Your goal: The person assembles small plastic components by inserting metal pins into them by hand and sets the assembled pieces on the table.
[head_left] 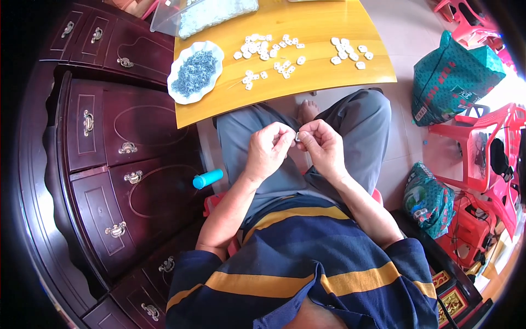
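Observation:
Above my lap, just short of the table edge, my two hands meet at the fingertips. My right hand [324, 149] pinches a small whitish piece [297, 137] between thumb and forefinger. My left hand [269, 149] is closed in a pinch right beside it; whatever its fingertips hold is too small to make out. On the yellow wooden table [323, 74] lie loose groups of small white pieces [257, 46], some round and some squarish. A white scalloped dish [219, 55] at the table's left holds a heap of small grey-blue metal-looking bits [195, 72].
A clear plastic bin [164, 22] with white pieces stands at the far left of the table. Dark red drawers [148, 120] line my left, near a turquoise cylinder [208, 179]. Green bags [455, 79] and red plastic stools [466, 148] are at right.

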